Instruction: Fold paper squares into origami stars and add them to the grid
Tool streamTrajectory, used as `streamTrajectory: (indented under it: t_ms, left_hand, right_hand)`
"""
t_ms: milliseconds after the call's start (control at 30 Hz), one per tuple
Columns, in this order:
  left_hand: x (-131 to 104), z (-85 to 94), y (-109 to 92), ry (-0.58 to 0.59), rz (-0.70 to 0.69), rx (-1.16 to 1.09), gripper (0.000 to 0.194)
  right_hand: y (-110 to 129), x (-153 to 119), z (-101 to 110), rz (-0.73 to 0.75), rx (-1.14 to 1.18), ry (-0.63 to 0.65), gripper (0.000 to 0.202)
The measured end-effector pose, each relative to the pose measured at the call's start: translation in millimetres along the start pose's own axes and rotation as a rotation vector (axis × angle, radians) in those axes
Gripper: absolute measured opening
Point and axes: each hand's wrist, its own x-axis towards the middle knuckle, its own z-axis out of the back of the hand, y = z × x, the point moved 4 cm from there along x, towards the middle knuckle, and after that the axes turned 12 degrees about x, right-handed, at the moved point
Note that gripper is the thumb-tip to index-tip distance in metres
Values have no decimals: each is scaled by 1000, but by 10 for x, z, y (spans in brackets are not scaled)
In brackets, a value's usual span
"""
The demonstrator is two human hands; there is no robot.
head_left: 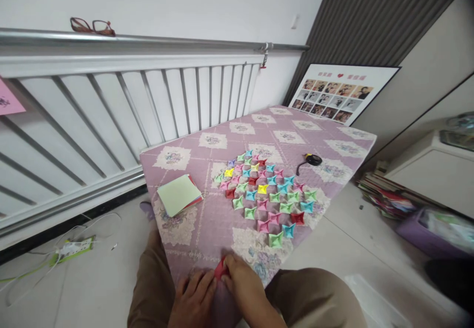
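Note:
A small piece of folded red paper [220,269] is at the near edge of the table, between my two hands. My right hand [245,284] pinches it from the right, thumb and forefinger together. From the left, my left hand [194,296] holds its lower side with bent fingers close together; the thumb is hidden. Beyond the hands, rows of small folded paper shapes [262,189] in green, blue, pink, red and yellow lie on the flowered tablecloth [207,219]. At the left sits a stack of square paper sheets [178,194], pale green on top with red beneath.
A black cord-like item [313,159] lies right of the folded shapes. A photo board [333,93] leans at the table's far end. Along the left wall runs a radiator [155,101], with glasses [92,26] on its pipe. A power strip [76,249] is on the floor.

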Motion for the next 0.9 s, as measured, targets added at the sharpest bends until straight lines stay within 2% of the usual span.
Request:
streamTrajectory:
  t_ms: [200, 367, 467, 533, 633, 767, 900]
  left_hand:
    - [-87, 39, 66, -76, 64, 25, 34]
    - [-74, 19, 102, -63, 139, 11, 31]
    - [-30, -12, -46, -115, 115, 33, 41]
    - [7, -66, -193, -95, 99, 2, 47]
    - [35, -156, -331, -19, 194, -42, 48]
    - [36, -198, -382, -27, 207, -41, 49]
    - [53, -202, -371, -57, 215, -24, 41]
  right_hand:
    - [13, 21, 23, -16, 24, 29, 24]
    - [5, 20, 30, -6, 11, 12, 25]
    - [20, 13, 25, 4, -7, -4, 21]
    - [38, 9, 24, 4, -23, -20, 20]
    - [50, 5, 40, -17, -46, -45, 20]
    - [-58, -32, 119, -75, -63, -67, 15]
    - [-340, -111, 289, -170, -68, -77, 10]
